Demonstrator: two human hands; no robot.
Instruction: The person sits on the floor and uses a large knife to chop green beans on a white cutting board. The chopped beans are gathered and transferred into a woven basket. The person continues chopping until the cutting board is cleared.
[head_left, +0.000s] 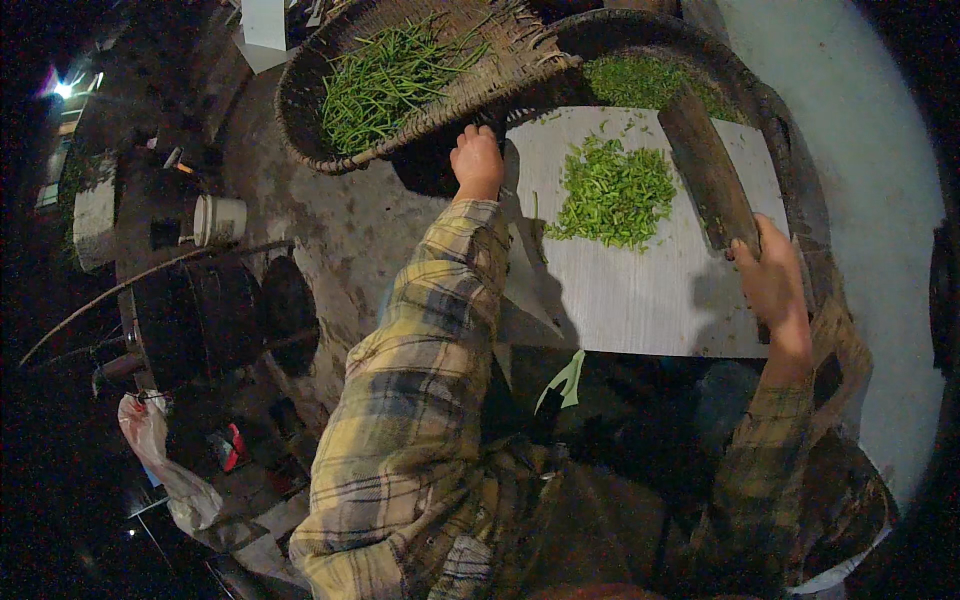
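My right hand (776, 281) grips the handle of a broad, dark cleaver (705, 161), its blade pointing away over the right side of a white board (600, 307). A heap of chopped green stems (619, 191) lies on the board, left of the blade. My left hand (478, 161) is beyond the board's left edge, fingers curled, just below the rim of a tilted wicker basket (442, 124). Whether those fingers hold anything is hidden. Long uncut green stems (390, 82) fill part of that basket.
Behind the board, a second round basket (675, 26) holds finely chopped greens (637, 81). A whitish bucket (221, 220) stands on the floor at left, near a dark barrel-like container (217, 315) and a long thin stick (112, 289). A pale wall (855, 150) runs along the right.
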